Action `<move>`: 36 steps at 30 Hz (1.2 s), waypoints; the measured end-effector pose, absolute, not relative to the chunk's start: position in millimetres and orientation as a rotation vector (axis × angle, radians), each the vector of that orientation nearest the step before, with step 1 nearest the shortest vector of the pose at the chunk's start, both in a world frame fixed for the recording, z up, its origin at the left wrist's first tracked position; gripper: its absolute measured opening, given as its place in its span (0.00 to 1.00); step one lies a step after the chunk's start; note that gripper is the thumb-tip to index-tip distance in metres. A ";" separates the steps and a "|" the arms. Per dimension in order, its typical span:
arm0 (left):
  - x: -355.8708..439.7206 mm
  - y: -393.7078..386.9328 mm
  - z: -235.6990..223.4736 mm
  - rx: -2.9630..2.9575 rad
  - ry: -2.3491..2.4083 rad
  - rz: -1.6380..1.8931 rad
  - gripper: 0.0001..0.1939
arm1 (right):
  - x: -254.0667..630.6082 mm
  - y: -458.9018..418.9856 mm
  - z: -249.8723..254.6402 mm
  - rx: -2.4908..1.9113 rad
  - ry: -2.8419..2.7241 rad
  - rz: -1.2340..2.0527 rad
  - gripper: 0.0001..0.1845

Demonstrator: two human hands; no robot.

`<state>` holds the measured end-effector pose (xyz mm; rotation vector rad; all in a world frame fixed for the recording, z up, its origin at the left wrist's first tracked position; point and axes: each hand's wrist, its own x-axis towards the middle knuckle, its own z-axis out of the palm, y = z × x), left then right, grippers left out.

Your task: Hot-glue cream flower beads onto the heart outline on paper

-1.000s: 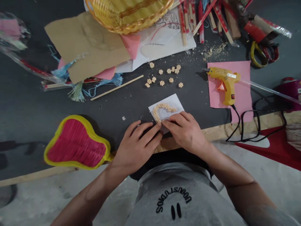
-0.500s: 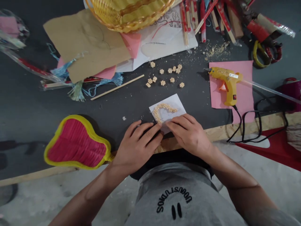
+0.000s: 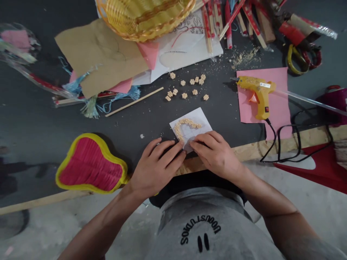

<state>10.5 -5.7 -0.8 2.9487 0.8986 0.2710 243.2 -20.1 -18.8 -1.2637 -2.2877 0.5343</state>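
Observation:
A white paper (image 3: 202, 119) lies at the table's front edge, with a curved row of small beige flower-shaped pieces (image 3: 187, 122) on it. My left hand (image 3: 155, 168) rests at the paper's lower left corner, fingers spread, the fingertips near the lower end of the row. On the lower right part of the paper, my right hand (image 3: 217, 153) has its thumb and fingers pressed together. Whatever sits between those fingertips, if anything, is hidden. Beyond the paper lie several loose beige flower pieces (image 3: 195, 92).
A yellow glue gun (image 3: 261, 88) with a black cord lies on pink paper (image 3: 280, 81) at right. At left is a pink and yellow fan-shaped piece (image 3: 90, 164). A thin wooden stick (image 3: 134, 102), wicker basket (image 3: 146, 32), brown paper (image 3: 100, 54) and scissors (image 3: 295, 59) lie farther back.
The whole view has shifted slightly, so the table things appear a little to the left. Both hands stay at the paper, with hardly any movement of the fingers.

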 end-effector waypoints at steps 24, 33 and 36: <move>5.2 -14.6 -8.2 2.871 0.903 0.317 0.13 | 214.5 -1.4 -13.9 -1.476 -2.314 0.141 0.16; 4.7 -15.3 -13.5 2.825 0.879 0.422 0.13 | 210.1 0.1 -9.4 -1.590 -2.313 0.209 0.16; 5.0 -15.6 -13.4 2.817 0.883 0.419 0.13 | 209.3 1.0 -8.2 -1.610 -2.317 0.249 0.15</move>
